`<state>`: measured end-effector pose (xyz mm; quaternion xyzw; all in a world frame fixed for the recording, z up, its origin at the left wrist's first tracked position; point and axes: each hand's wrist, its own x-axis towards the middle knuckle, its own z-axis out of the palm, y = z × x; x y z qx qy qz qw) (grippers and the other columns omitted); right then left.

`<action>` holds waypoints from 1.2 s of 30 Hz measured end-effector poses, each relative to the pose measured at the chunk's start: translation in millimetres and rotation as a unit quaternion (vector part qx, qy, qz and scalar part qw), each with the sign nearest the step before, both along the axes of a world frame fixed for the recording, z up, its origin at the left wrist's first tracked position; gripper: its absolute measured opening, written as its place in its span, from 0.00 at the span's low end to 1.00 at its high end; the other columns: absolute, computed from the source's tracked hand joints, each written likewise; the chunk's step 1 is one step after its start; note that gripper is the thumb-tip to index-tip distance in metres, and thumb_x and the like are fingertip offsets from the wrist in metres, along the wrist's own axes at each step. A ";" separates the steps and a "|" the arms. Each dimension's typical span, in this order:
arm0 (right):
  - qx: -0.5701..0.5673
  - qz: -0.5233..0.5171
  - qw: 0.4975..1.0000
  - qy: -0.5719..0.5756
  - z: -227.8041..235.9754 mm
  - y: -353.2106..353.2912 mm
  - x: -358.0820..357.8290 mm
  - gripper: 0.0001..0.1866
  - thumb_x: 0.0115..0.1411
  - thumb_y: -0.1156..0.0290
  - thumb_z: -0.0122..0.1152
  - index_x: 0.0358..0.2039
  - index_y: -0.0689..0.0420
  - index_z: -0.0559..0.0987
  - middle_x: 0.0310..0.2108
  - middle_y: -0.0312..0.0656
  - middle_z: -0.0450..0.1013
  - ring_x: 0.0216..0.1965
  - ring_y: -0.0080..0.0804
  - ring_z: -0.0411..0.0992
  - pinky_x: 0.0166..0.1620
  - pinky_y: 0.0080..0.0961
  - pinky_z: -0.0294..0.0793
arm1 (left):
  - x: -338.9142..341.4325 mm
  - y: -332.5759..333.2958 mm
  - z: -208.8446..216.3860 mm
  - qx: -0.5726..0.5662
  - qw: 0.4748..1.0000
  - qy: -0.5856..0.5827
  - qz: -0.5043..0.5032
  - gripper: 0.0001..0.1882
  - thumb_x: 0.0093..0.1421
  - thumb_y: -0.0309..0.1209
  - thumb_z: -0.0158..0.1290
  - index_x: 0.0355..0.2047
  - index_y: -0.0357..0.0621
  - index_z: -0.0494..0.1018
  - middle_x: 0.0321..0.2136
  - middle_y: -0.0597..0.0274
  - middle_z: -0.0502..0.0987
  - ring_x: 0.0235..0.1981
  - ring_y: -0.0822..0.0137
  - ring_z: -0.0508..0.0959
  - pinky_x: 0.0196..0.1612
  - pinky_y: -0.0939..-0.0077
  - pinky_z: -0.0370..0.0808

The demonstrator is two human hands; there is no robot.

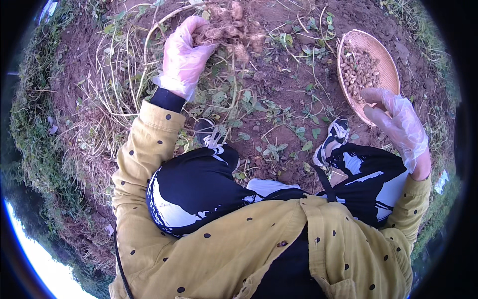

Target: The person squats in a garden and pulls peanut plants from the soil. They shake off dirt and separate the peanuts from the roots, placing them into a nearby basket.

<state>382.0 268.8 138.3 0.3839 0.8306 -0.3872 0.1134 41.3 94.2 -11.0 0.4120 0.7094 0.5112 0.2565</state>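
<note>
My left hand (pixel 184 59), in a thin clear glove, is closed around the root end of a peanut plant (pixel 230 32). Several dirt-covered peanuts hang in a clump just beyond its fingers, and leafy stems trail from the plant. Over the near rim of a shallow woven basket (pixel 389 64) is my right hand (pixel 401 122), gloved the same way. Its thumb and fingers are apart, with nothing visible between them. Loose peanuts (pixel 359 72) lie in a heap along the left side of the basket, which rests tilted on the soil.
Pulled stems and dry vines (pixel 102 94) are piled on the ground at the left. Scattered leaves and stalks lie on the brown soil (pixel 279 79) in front of me. My shoes (pixel 334 135) stand between my hands. Green grass borders both sides, with a white scrap (pixel 441 182) at the right.
</note>
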 end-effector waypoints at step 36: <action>0.111 -0.026 0.989 0.090 9.8 12.2 43.0 0.40 0.53 0.47 0.63 0.55 0.70 0.69 0.48 0.61 0.72 0.52 0.52 0.71 0.55 0.39 0.68 | 84.1 156.2 16.4 -0.160 0.946 0.223 -0.173 0.13 0.56 0.38 0.53 0.23 0.40 0.74 0.17 0.54 0.74 0.21 0.59 0.75 0.28 0.65 0.68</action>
